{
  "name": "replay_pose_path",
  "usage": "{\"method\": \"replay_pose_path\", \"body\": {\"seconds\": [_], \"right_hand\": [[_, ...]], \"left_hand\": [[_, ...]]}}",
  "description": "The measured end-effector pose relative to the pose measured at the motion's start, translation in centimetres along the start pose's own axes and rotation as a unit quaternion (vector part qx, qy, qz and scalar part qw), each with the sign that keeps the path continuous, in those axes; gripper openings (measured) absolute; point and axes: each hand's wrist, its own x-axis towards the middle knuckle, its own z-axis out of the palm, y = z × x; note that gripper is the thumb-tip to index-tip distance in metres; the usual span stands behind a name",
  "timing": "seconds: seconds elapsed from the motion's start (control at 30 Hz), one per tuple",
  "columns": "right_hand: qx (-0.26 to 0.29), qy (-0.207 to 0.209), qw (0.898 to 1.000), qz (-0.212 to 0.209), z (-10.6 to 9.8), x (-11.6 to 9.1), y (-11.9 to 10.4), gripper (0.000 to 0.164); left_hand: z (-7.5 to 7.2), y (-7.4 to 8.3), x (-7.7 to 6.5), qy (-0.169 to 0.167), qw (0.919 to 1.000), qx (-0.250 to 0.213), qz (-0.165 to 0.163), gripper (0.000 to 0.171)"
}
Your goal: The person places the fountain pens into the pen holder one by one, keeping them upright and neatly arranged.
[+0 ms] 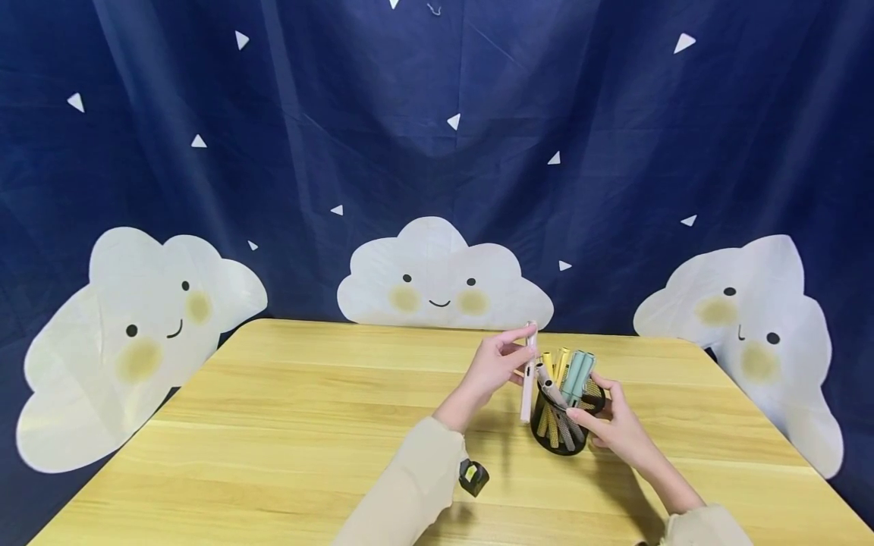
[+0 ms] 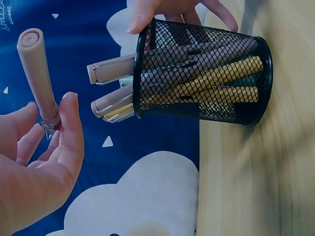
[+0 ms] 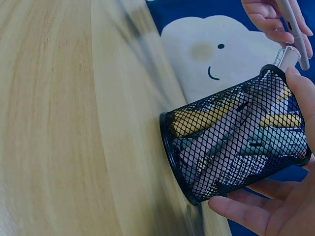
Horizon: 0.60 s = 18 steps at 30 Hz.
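My left hand (image 1: 493,370) pinches a pale pink pen (image 1: 526,394) between thumb and fingers, just left of a black mesh pen holder (image 1: 561,441). In the head view the pen is nearly upright, its lower end beside the holder's wall. Around the holder's right side curls my right hand (image 1: 620,431), thumb at the rim and fingers behind. Yellow pens (image 2: 231,71), teal pens (image 1: 579,373) and greyish-pink pens (image 2: 113,69) lean inside, their capped ends sticking out over the rim. Part of their lower bodies shows through the mesh.
Both hands work above a light wooden table (image 1: 307,425). Strapped near the left sleeve is a small black device (image 1: 473,476). Behind the table's far edge hangs a dark blue curtain (image 1: 382,152) with white clouds and triangles.
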Motion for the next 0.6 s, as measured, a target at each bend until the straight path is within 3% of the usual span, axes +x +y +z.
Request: {"method": "replay_pose_path", "body": {"seconds": [0.13,0.4,0.6], "right_hand": [[-0.001,-0.001,1.000,0.002,0.0,-0.1,-0.1,0.072],[-0.007,-0.003,1.000,0.007,-0.1,-0.1,-0.2,0.073],[-0.008,-0.006,1.000,0.003,-0.1,-0.2,-0.2,0.074]], "left_hand": [[0.2,0.4,0.0,0.004,0.9999,0.006,0.007,0.037],[0.7,2.9,-1.1,0.018,0.9995,0.011,0.022,0.037],[0.8,2.0,-0.1,0.037,0.9981,-0.023,0.045,0.040]]}}
